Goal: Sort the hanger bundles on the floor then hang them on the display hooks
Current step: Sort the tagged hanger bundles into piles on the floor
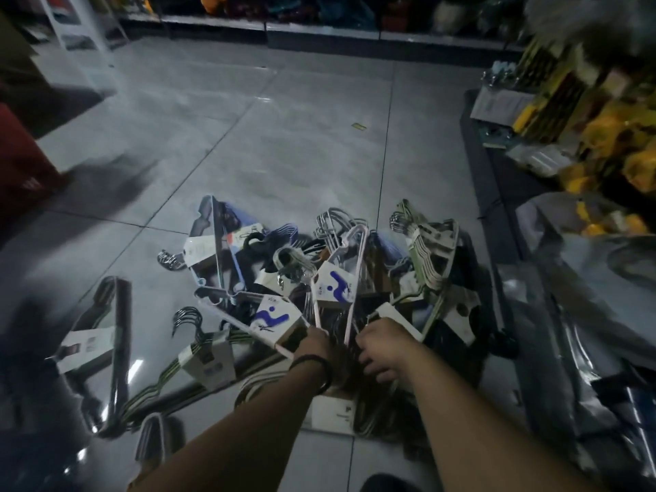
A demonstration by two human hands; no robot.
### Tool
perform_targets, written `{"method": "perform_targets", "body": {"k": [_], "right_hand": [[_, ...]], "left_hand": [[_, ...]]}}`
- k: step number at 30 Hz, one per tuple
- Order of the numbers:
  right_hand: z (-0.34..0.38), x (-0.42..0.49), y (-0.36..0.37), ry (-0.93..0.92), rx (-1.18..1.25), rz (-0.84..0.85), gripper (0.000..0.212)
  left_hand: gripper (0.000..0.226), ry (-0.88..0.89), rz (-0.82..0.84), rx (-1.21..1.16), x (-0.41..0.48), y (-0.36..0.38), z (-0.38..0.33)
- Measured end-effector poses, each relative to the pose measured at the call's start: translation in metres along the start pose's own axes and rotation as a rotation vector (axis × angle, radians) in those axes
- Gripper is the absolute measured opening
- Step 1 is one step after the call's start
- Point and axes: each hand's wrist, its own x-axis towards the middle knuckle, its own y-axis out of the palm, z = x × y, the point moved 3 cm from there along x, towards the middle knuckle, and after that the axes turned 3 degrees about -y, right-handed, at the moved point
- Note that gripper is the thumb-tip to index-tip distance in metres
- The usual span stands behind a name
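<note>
The floor tiles (269, 136) are smooth and glossy, throwing reflections. The hanger bundles (431, 253) wear matt paper sleeves (335, 291). At the pile's nine o'clock, hanger hooks (169, 260) gleam like polished metal. At four o'clock, plastic sheeting (568, 314) shines.

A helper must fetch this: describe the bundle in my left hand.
Find the hanger pile on the grey floor. At its near edge, the left hand grips a pink bundle with a blue-squiggle card. Unlike its upright twin, it slants leftward.
</note>
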Motion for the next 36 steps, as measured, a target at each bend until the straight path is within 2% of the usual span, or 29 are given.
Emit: {"method": "perform_targets", "body": {"k": [3, 5, 7, 10, 14, 17, 20, 21, 23, 25, 27, 28, 30, 32, 36], "right_hand": [[-0.002, 0.005, 0.006, 0.02, 0.069, 0.017, 0.027], [-0.002, 0.01, 0.01, 0.004, 0.081, 0.02, 0.019], [0.001, 0.018, 0.01, -0.039, 0.074, -0.069, 0.019], [0.01, 0.024, 0.01, -0.107, 0.186, -0.193, 0.022], [0.032, 0.01, 0.005, -0.087, 0.41, -0.344, 0.053], [0.056, -0.016, 0.002, -0.11, 0.653, -0.186, 0.051], [0.077, -0.036, -0.001, -0.237, 0.673, -0.027, 0.033], [0.086, -0.044, 0.0, -0.286, 0.639, 0.007, 0.027], [0.1, -0.06, 0.005, -0.371, 0.573, 0.076, 0.019], [0.112, -0.081, 0.014, -0.452, 0.493, 0.135, 0.022], [0.123, -0.102, 0.03, -0.506, 0.425, 0.164, 0.024], [0.129, -0.111, 0.038, -0.524, 0.411, 0.169, 0.023], [0.138, -0.126, 0.061, -0.56, 0.375, 0.18, 0.031], [0.145, -0.145, 0.087, -0.625, 0.313, 0.205, 0.037], [0.147, -0.186, 0.147, -0.748, 0.159, 0.206, 0.028]], "left_hand": [[0.046, 0.001, -0.035, -0.015, -0.002, 0.01, 0.001], [0.032, 0.026, -0.102, -0.048, -0.004, 0.011, 0.006], [0.02, 0.078, -0.198, -0.144, -0.013, 0.004, 0.011], [0.015, 0.163, -0.273, -0.249, -0.034, -0.015, 0.02], [0.014, 0.318, -0.244, -0.257, -0.062, -0.038, 0.04], [0.021, 0.395, -0.226, -0.314, -0.093, -0.058, 0.055], [0.044, 0.428, -0.207, -0.442, -0.124, -0.081, 0.076], [0.045, 0.434, -0.205, -0.471, -0.133, -0.087, 0.084], [0.032, 0.417, -0.174, -0.568, -0.15, -0.101, 0.102], [0.011, 0.355, -0.161, -0.637, -0.169, -0.118, 0.118], [0.008, 0.326, -0.113, -0.733, -0.186, -0.138, 0.138], [0.009, 0.339, -0.108, -0.703, -0.197, -0.149, 0.147], [0.029, 0.33, -0.116, -0.612, -0.217, -0.174, 0.171], [0.048, 0.216, -0.113, -0.802, -0.236, -0.206, 0.199], [0.087, 0.077, -0.118, -1.271, -0.268, -0.26, 0.267]]}}
